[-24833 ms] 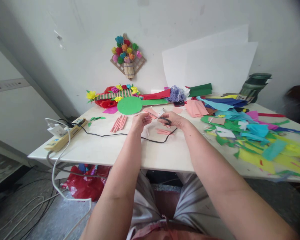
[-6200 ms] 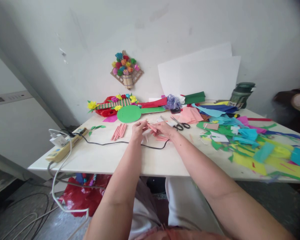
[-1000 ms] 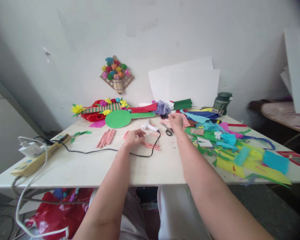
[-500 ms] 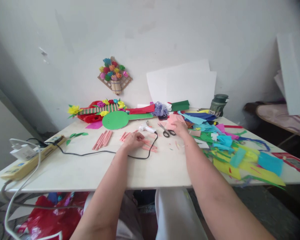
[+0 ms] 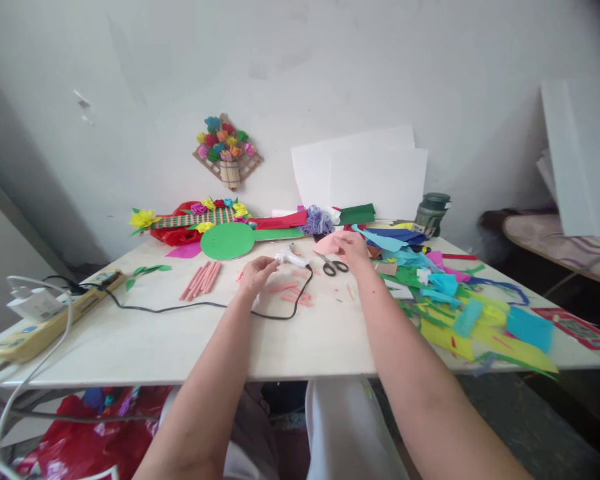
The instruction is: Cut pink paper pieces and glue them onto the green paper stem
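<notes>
Pinched at its right edge, a piece of pink paper [image 5: 329,243] is in my right hand [image 5: 356,249], just behind black-handled scissors [image 5: 334,268]. My left hand [image 5: 259,275] has its fingers bent together beside the front of a white glue gun [image 5: 293,259]; whether it touches the gun or holds anything small I cannot make out. Loose pink paper rolls [image 5: 297,295] lie to the right of that hand, and a few more are partly hidden behind it. Further left is a neat row of pink paper rolls [image 5: 201,280].
The gun's black cord [image 5: 170,309] crosses the table to a power strip [image 5: 55,327]. A green guitar-like cutout [image 5: 229,241] and a flower-decorated piece [image 5: 195,219] lie at the back. Coloured paper scraps [image 5: 460,313] cover the right side, near a dark green bottle [image 5: 431,212].
My left hand has moved from the loose pink rolls forward and left, up to the glue gun. My right hand now lifts the pink paper's edge. The view has shifted slightly.
</notes>
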Demonstrator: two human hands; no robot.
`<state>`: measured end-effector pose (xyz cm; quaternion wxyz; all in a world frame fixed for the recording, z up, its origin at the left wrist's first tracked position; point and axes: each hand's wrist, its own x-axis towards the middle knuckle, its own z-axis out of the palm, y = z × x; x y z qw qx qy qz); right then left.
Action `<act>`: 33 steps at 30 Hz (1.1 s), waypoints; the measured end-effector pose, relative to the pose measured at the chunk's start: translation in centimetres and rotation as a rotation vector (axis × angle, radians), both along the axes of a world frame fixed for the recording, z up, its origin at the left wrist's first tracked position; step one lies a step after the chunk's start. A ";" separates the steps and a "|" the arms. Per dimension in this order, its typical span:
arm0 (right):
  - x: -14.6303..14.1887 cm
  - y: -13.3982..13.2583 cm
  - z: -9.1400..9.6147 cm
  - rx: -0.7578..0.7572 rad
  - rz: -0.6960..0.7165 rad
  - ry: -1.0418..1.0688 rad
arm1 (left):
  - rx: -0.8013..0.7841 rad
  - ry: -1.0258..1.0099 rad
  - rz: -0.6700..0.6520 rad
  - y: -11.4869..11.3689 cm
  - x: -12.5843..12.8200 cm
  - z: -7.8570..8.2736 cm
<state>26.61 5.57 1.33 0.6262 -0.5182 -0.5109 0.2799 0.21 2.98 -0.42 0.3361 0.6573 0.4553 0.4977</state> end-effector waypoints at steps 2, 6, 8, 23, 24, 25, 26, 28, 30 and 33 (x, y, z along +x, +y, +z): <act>-1.5 -0.8 0.7 -0.002 0.202 0.101 | -0.052 -0.186 -0.083 0.0 0.1 0.0; -4.7 -2.0 1.6 -0.044 0.446 0.067 | -0.164 -0.355 -0.150 -0.2 0.2 0.3; -6.0 -2.2 1.8 -0.061 0.545 0.010 | -0.215 -0.380 -0.191 -0.4 0.1 0.4; -11.2 -2.0 0.5 -0.118 0.561 -0.020 | -0.113 -0.594 -0.038 -0.3 -0.7 0.4; -11.4 -2.0 0.2 -0.120 0.537 -0.009 | -0.110 -0.603 -0.042 -0.3 -0.7 0.4; -11.4 -2.0 -0.1 -0.126 0.523 -0.004 | -0.114 -0.607 -0.048 -0.2 -0.7 0.3; -11.4 -2.0 -0.3 -0.132 0.521 -0.006 | -0.122 -0.604 -0.052 -0.3 -0.8 0.4; -11.2 -2.1 -0.5 -0.140 0.531 -0.015 | -0.143 -0.582 -0.047 -0.4 -0.8 0.4; -10.9 -2.1 -0.5 -0.144 0.531 -0.019 | -0.152 -0.567 -0.036 -0.5 -0.9 0.6; -10.6 -2.2 -0.4 -0.151 0.512 -0.022 | -0.152 -0.592 -0.050 -0.6 -1.0 0.7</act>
